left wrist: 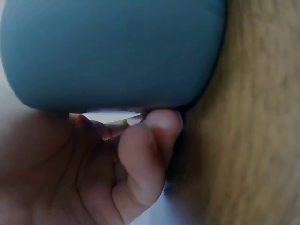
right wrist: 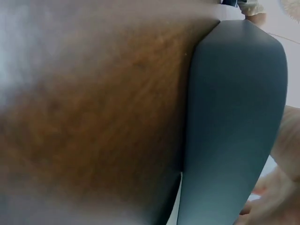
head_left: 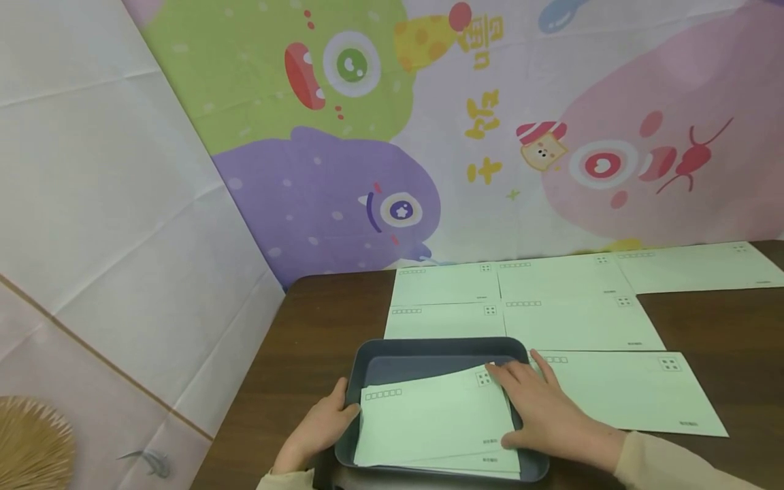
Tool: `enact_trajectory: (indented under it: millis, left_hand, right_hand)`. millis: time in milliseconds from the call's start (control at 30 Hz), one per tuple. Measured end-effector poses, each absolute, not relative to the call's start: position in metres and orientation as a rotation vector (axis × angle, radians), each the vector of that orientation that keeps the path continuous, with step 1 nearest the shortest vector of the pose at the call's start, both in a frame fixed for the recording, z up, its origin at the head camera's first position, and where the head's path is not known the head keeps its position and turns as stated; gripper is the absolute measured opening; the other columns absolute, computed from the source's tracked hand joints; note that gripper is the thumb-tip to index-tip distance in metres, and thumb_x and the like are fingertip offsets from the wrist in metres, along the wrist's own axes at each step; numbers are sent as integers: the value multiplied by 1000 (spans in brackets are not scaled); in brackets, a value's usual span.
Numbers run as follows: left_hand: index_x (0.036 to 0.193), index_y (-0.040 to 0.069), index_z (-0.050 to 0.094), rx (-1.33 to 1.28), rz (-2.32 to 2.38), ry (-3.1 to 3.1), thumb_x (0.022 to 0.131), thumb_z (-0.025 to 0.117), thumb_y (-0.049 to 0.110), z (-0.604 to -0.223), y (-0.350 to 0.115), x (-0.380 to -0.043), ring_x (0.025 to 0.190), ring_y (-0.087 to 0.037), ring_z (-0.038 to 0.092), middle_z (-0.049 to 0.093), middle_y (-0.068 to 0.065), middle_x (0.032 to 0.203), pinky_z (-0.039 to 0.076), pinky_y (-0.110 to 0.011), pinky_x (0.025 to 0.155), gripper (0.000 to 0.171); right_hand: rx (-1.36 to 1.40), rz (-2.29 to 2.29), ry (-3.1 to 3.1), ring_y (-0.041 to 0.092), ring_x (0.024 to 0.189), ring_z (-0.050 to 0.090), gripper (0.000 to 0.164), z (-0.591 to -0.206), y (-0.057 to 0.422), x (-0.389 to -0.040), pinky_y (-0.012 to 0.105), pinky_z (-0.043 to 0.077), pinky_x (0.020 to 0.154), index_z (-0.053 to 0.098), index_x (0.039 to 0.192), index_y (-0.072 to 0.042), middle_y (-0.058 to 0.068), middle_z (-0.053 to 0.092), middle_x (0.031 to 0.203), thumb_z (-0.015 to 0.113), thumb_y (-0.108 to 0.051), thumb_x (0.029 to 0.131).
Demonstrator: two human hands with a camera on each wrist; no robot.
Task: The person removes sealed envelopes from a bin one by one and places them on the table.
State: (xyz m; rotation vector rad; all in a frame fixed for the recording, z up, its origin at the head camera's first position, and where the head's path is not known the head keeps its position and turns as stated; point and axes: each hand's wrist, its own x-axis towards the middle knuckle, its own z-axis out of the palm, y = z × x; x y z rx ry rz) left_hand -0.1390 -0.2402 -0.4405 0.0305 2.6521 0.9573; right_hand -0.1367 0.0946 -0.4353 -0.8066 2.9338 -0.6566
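Observation:
In the head view a dark grey-blue tray [head_left: 422, 348] sits near the table's front edge, holding a few pale green envelopes [head_left: 429, 422], the top one slightly askew. My left hand [head_left: 321, 425] grips the tray's left side, its thumb at the rim; the left wrist view shows curled fingers [left wrist: 140, 164] against the tray wall [left wrist: 112, 51]. My right hand [head_left: 542, 408] reaches over the right rim, fingers spread and touching the envelopes' upper right corner. Its thumb lies lower, by their right edge. Parts of that hand show behind the tray wall [right wrist: 234, 112] in the right wrist view.
More pale green envelopes lie flat in rows behind the tray, with one envelope [head_left: 631, 395] to its right. Brown wooden table [head_left: 294, 347] shows at the left. A cartoon-printed cloth [head_left: 343, 190] hangs directly behind the table.

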Motion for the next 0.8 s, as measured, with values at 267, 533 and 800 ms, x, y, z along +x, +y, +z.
enact_trajectory:
  millis: [267, 533, 800]
  left_hand:
    - [133, -5, 30, 20, 948, 2663, 92, 46, 22, -443, -240, -140, 109, -35, 52, 48, -28, 126, 43, -52, 83, 51]
    - [125, -1, 35, 29, 949, 2662, 92, 46, 23, -444, -242, -140, 98, -29, 56, 54, -25, 118, 45, -48, 76, 43]
    - [130, -2, 33, 32, 951, 2658, 92, 46, 25, -444, -242, -140, 109, -36, 52, 49, -26, 126, 43, -52, 81, 49]
  right_hand:
    - [-765, -1027, 2843, 20, 115, 47, 92, -432, 93, -127, 40, 36, 98, 26, 142, -9, 6, 41, 130, 78, -26, 67]
    - [-810, -1387, 2458, 26, 119, 50, 96, -428, 92, -118, 25, 45, 87, -2, 147, -25, 10, 12, 149, 67, -15, 81]
    - [-802, -1666, 2192, 34, 122, 44, 90, -428, 91, -116, 27, 47, 85, -14, 145, -25, 22, 0, 150, 51, 1, 88]
